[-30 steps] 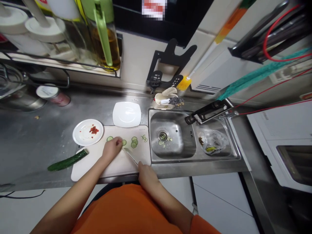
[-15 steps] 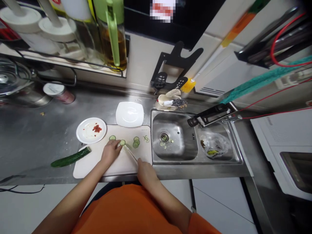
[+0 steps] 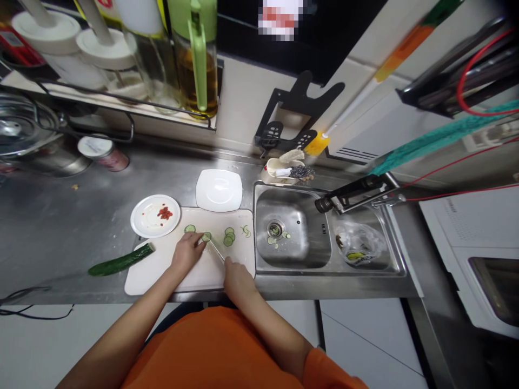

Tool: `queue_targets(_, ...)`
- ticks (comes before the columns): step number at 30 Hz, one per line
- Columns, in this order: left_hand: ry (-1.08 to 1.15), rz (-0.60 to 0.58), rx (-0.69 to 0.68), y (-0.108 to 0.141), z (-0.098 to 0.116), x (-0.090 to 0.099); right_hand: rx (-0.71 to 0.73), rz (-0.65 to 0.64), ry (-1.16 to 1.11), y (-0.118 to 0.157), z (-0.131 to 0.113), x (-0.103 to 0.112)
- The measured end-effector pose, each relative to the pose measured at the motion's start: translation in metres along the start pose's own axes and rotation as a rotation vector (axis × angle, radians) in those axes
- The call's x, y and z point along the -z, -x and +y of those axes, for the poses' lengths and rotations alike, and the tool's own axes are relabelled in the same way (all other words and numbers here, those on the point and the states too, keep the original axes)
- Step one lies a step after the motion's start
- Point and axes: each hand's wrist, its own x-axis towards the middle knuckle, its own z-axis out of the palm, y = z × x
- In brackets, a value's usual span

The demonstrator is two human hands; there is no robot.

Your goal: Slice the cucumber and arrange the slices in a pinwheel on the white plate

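My right hand (image 3: 239, 278) is closed around the handle of a knife (image 3: 216, 249), near the middle of the near edge of the board (image 3: 141, 275). The blade slants up and to the left, its tip at a cucumber slice (image 3: 207, 237) in the board's far half. My left hand (image 3: 187, 252) is half curled over the board, fingers drawn together, thumb and fingertips at the left side of that slice; whether they pinch it or only press it, I cannot tell.

Just beyond my left knuckles, toward the far edge, lies a lone round (image 3: 190, 229). Right of the blade is an overlapping cluster (image 3: 229, 236), and close to the right edge are thin curved strips (image 3: 245, 231). The cucumber (image 3: 121, 261) lies across the board's left edge, cut end on the board, the rest out on the counter (image 3: 48, 216).

The round plate (image 3: 140, 221), with red bits (image 3: 165, 213) on it, covers the board's far left corner. The square plate (image 3: 219, 190) sits at the far edge, toward the right. Just past the right edge comes the sink (image 3: 292, 208), with pale scraps (image 3: 271, 241) around its drain. The tap (image 3: 351, 194) reaches over the divider, and a plastic bag (image 3: 359, 243) fills much of the smaller basin.
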Motion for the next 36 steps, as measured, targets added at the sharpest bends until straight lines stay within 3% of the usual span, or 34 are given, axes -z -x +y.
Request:
queue_targets(14, -0.008, -0.019, 0.005, -0.003, -0.001, 0.0, 0.01, -0.013, -0.042, -0.003, -0.007, -0.001)
queue_targets(21, 0.016, 0.003, 0.022, -0.007, 0.005, 0.004, -0.007, -0.011, -0.017, 0.011, 0.006, -0.007)
queue_targets(29, 0.051, -0.081, 0.136, -0.011, 0.018, 0.019, -0.045, -0.06, -0.012, 0.022, 0.021, -0.008)
queue_targets(36, -0.035, 0.034, 0.296, -0.021, -0.002, 0.04, -0.046, -0.072, -0.012, 0.021, 0.021, -0.008)
